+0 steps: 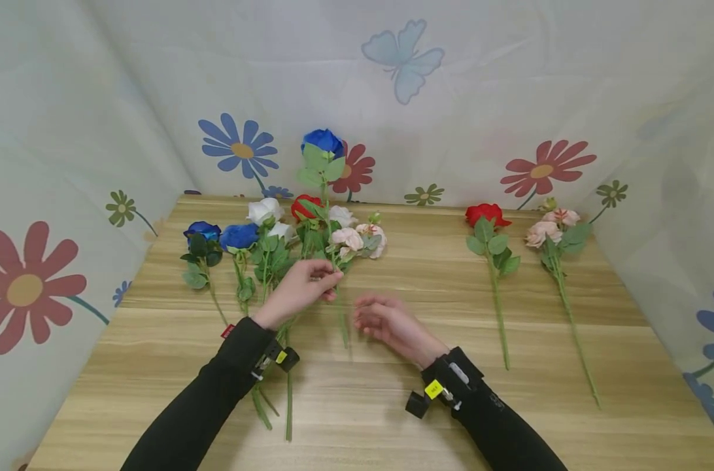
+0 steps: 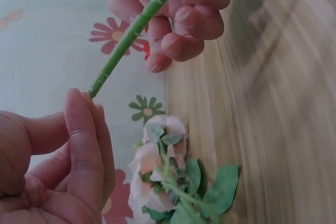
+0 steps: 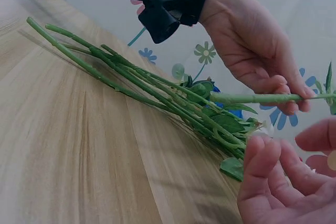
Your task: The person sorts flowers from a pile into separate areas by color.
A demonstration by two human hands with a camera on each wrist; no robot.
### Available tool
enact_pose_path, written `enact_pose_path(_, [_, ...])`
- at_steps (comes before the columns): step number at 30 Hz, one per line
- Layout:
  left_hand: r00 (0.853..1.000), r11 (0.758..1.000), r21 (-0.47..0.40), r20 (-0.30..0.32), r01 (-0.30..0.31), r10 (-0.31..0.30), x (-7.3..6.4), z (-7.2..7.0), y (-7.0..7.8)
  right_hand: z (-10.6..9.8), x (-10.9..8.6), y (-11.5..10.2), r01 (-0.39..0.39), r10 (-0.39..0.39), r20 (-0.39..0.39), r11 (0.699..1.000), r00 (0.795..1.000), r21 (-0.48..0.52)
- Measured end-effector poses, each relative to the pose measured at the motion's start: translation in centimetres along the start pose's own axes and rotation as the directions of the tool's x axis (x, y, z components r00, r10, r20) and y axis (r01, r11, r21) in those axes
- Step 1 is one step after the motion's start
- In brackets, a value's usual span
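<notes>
My left hand (image 1: 301,288) pinches the green stem (image 2: 137,27) of a blue rose (image 1: 323,141) between thumb and fingers. The bloom points up and away, in front of the back cloth, and the stem's lower end hangs toward me. To the right of that stem, my right hand (image 1: 395,327) hovers with fingers loosely bent and nothing in them. Beneath and left of the left hand lies a group of artificial flowers: blue roses (image 1: 239,236), white roses (image 1: 265,210), a red rose (image 1: 306,207) and pale pink roses (image 1: 348,239). Their stems (image 3: 131,77) cross on the table.
On the right side of the wooden table (image 1: 427,392) lie a single red rose (image 1: 486,214) and a pink rose spray (image 1: 543,232), stems toward me. A cloth printed with flowers and a butterfly (image 1: 405,60) encloses the back and sides.
</notes>
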State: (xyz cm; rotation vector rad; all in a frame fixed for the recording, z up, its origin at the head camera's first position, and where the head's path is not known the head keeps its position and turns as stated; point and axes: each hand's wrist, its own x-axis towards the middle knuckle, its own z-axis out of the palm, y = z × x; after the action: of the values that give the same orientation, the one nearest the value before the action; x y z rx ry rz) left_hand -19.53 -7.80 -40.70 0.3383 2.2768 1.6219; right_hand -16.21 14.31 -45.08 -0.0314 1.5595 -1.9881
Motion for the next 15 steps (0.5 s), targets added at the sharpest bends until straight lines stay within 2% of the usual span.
enact_pose_path(6, [0.999, 0.999, -0.043, 0.034, 0.021, -0.019, 0.9, 1.2, 0.0, -0.3, -0.7, 0.3, -0.015, 0.025, 0.121, 0.996, 0.992, -0.088])
enact_pose_path(12, [0.999, 1.000, -0.004, 0.032, 0.023, -0.023, 1.4, 2.1, 0.1, -0.4, -1.0, 0.7, 0.012, 0.008, 0.173, 0.993, 0.985, -0.114])
enact_pose_path(15, [0.999, 1.000, 0.008, 0.044, 0.003, -0.003, 1.5, 2.5, 0.1, -0.6, -1.1, 0.9, 0.039, -0.013, 0.206, 0.992, 0.979, -0.121])
